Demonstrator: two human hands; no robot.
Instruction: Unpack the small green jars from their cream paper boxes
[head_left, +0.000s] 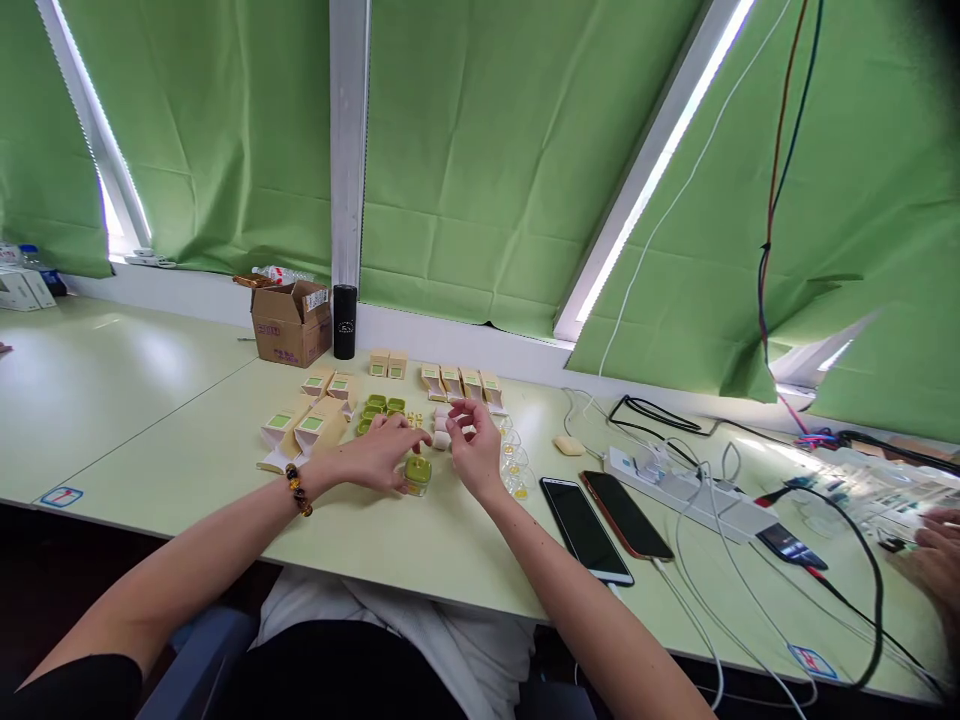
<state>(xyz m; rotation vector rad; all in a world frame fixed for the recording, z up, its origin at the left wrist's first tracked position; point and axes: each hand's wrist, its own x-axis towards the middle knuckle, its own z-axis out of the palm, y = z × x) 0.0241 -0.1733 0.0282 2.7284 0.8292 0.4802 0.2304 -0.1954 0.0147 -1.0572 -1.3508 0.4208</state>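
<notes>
My left hand, with a beaded bracelet at the wrist, curls around a small clear container with a green top on the table. My right hand is closed, thumb and fingers drawn together; anything between them is too small to make out. Beside its fingertips stand pale pinkish cylinders. Several green square pieces sit behind my left hand, with tiny yellow bits to their right. Clear cups with yellow spots line up right of my right wrist.
Cream cartons with green labels lie at left, more cartons behind. A cardboard box and black tumbler stand at the back. Two phones, a power strip and cables crowd the right, near another person's hand.
</notes>
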